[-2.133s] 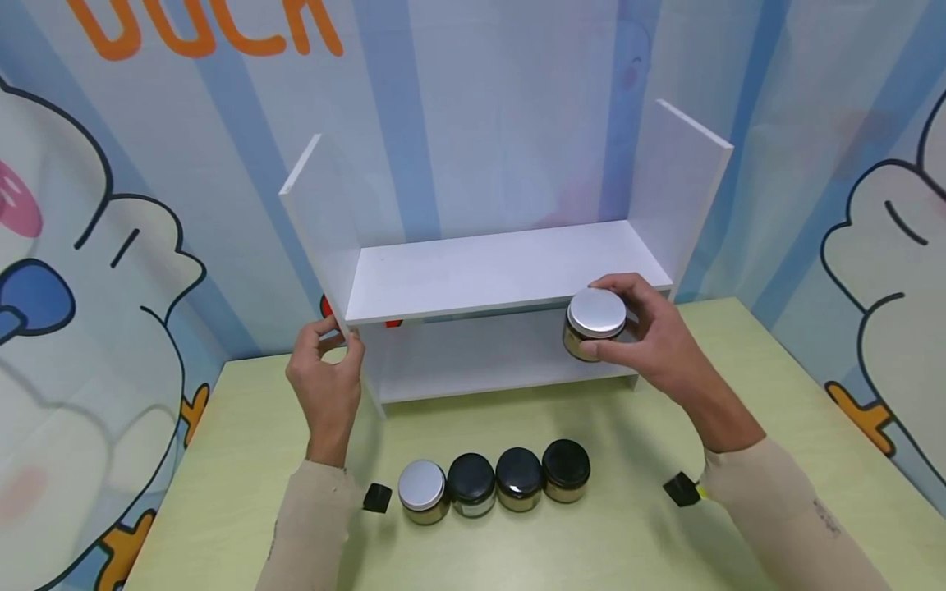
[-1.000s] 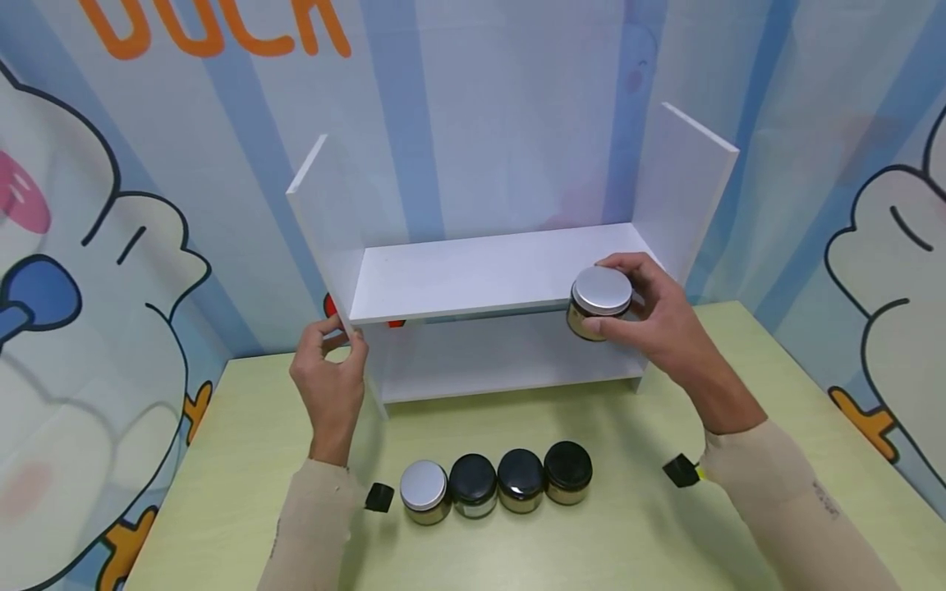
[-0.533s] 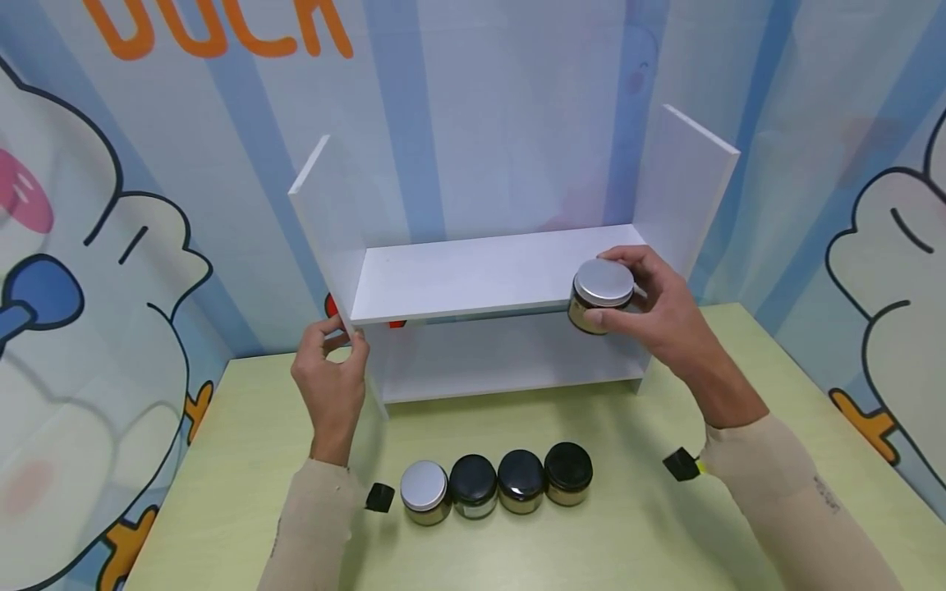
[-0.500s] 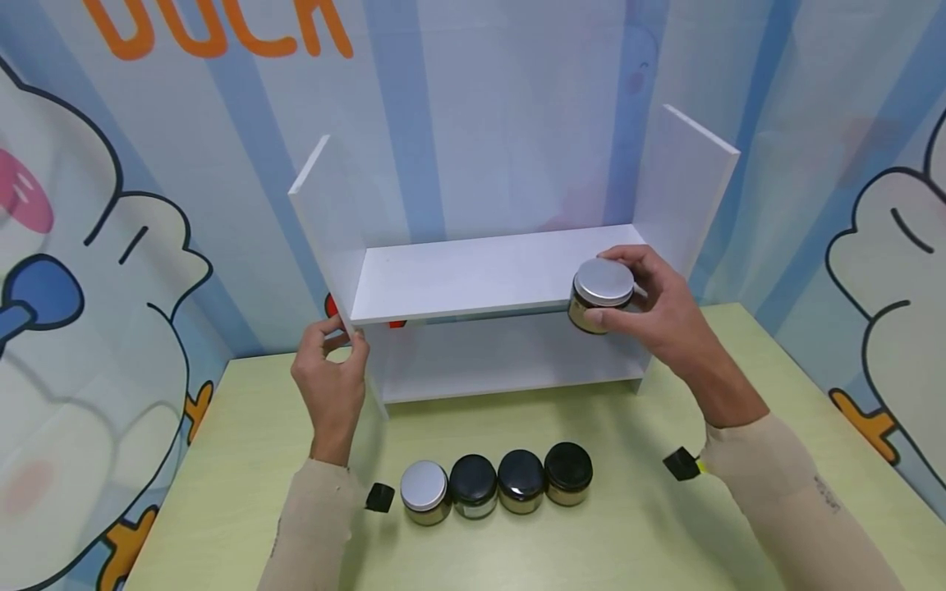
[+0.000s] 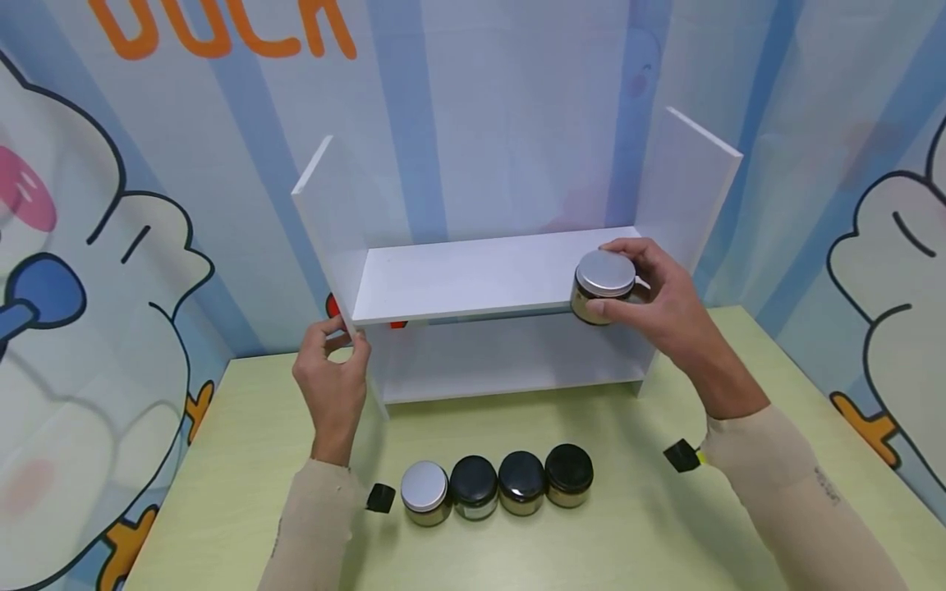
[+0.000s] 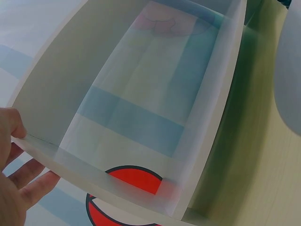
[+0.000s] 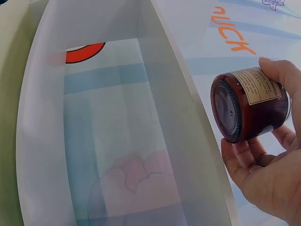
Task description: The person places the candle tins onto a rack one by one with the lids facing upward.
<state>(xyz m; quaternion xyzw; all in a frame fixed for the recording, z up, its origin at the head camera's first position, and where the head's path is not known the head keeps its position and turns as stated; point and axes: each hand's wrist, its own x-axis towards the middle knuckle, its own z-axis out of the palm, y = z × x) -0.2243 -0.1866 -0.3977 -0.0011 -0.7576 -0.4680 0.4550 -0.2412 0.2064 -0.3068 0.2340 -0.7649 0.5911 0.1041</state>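
- Nearest me, on the table (image 5: 628,533) in front of the white shelf (image 5: 687,180): one silver-lidded jar (image 5: 424,492), then three black-lidded jars (image 5: 521,483) to its right, all upright in a close row.
- My left hand (image 5: 332,382), at the shelf's left side: thumb and fingers pinching the front edge of the left side panel (image 5: 336,222), probably to steady it.
- My right hand (image 5: 668,316), before the shelf's right half: grasping the held jar (image 5: 606,283), silver lid up, amber glass, printed label.
- Changed: held jar has risen from in front of the shelf's lower opening to the upper board (image 5: 466,267)'s front edge. Row and left pinch unchanged.
- Meaning, my judgement: jar's at the upper tier now, not set down. Touching the board? Can't tell.
- Behind the shelf: striped cartoon backdrop (image 5: 502,115).
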